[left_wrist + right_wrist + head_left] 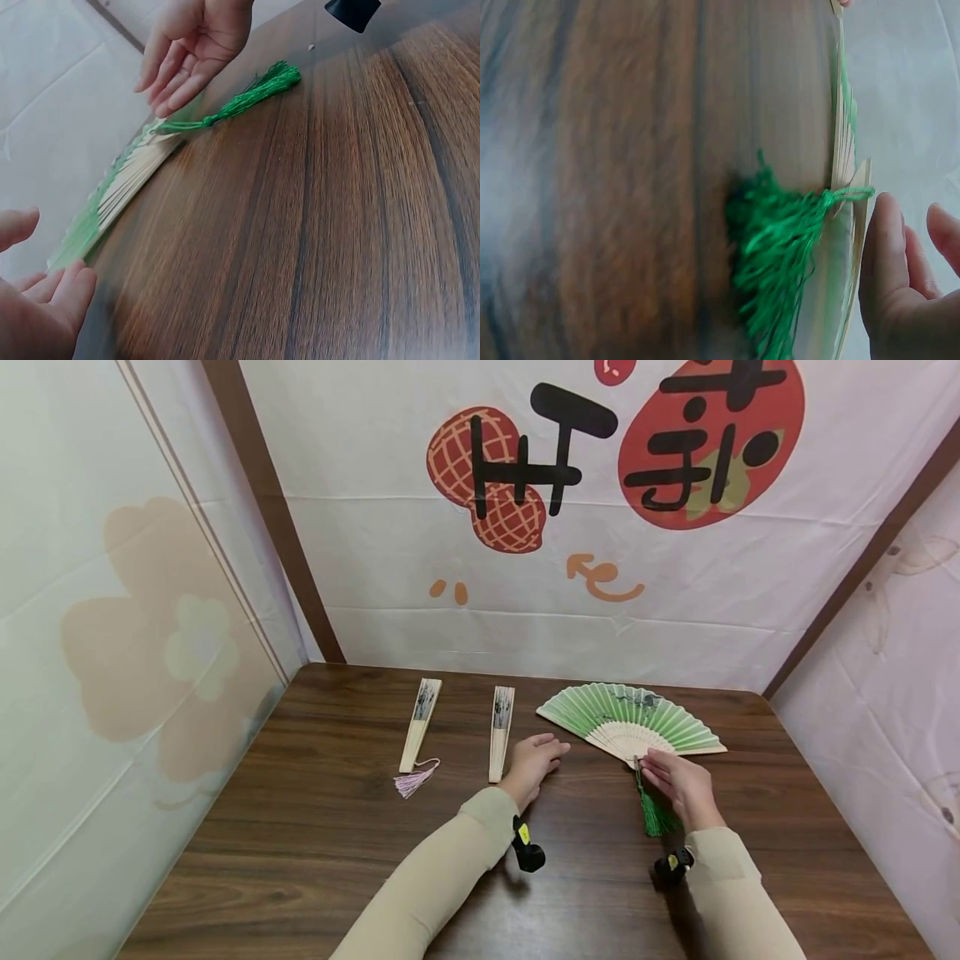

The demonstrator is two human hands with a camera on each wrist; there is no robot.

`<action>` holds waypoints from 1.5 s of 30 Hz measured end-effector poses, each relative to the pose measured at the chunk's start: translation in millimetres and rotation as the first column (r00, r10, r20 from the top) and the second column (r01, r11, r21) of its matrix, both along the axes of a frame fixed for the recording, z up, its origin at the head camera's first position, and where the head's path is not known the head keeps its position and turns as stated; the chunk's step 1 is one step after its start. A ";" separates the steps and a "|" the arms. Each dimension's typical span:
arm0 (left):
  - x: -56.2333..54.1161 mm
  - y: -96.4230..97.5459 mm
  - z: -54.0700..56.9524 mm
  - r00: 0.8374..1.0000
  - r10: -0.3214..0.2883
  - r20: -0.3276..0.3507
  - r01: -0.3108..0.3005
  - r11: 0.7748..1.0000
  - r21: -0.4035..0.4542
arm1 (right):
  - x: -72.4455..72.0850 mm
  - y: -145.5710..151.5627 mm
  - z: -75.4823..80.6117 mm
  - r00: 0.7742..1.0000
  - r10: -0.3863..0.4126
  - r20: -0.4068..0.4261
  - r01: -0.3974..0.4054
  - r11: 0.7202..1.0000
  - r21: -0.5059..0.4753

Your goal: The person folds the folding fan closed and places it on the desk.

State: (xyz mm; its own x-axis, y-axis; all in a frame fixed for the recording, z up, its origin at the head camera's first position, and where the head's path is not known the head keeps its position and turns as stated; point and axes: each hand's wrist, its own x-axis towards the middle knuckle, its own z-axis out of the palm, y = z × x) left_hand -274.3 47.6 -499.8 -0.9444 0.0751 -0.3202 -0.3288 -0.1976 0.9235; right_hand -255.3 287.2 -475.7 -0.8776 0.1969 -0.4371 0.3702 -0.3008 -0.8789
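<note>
A green folding fan (633, 718) lies spread out on the table, its pale ribs meeting at a pivot toward the near side. From that pivot hangs a green tassel (776, 255), resting on the wood. My right hand (684, 783) is beside the pivot, fingers extended and thumb apart in the right wrist view; whether it touches the ribs I cannot tell. Just right of a folded fan (501, 735) is my left hand (531, 768), with its fingers loosely stretched toward the green fan's left end and nothing held.
Another folded fan (420, 727) with a pink tassel (412, 779) lies farther left. The brown wooden table (300, 860) ends at a printed cloth backdrop (375, 552) behind the fans. Each wrist wears a small black camera.
</note>
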 end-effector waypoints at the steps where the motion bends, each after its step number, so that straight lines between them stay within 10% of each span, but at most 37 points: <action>1: -0.3 1.7 0.2 1.000 0.006 -0.003 -0.006 1.000 0.011 | 0.5 1.4 -0.4 1.000 -0.003 0.001 0.003 1.000 -0.006; 45: -12.8 42.2 -7.1 0.992 0.086 0.095 -0.107 0.964 0.244 | -17.1 18.4 -12.4 0.989 -0.011 0.151 0.053 0.960 -0.275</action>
State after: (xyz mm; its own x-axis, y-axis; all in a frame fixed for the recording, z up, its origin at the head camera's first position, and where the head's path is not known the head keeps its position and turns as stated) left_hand -287.1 89.8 -506.9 -0.9219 0.0720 -0.3806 -0.3703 -0.4520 0.8115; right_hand -272.4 305.6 -488.1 -0.7952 0.0766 -0.6014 0.4743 -0.5392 -0.6959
